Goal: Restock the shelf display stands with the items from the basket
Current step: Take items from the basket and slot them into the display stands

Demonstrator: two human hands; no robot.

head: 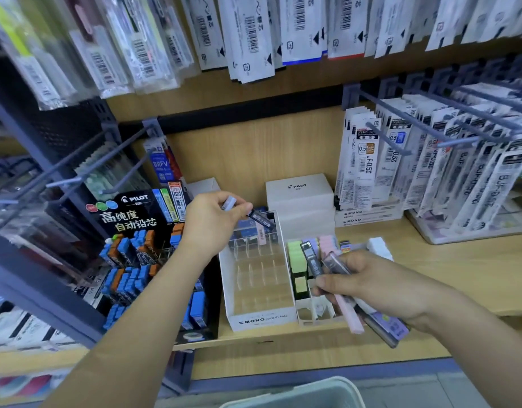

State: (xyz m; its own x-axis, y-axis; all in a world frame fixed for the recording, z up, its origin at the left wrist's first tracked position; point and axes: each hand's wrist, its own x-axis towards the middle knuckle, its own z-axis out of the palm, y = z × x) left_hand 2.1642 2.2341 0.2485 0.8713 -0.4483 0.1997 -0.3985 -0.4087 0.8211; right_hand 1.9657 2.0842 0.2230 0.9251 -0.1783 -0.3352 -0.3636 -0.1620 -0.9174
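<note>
Left fingers [238, 206] tight on one dark lead case [261, 219] above the sparse MONO stand [262, 320]; right fingers [332, 285] around several cases [353, 317].

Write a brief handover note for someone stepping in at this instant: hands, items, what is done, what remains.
Left hand pinches one dark lead case above the back row of the MONO stand.
Right hand grips a bundle of cases.
Done: one pink case sits in the stand.
To do: most slots are empty; place the held cases, then check the basket below.
</note>
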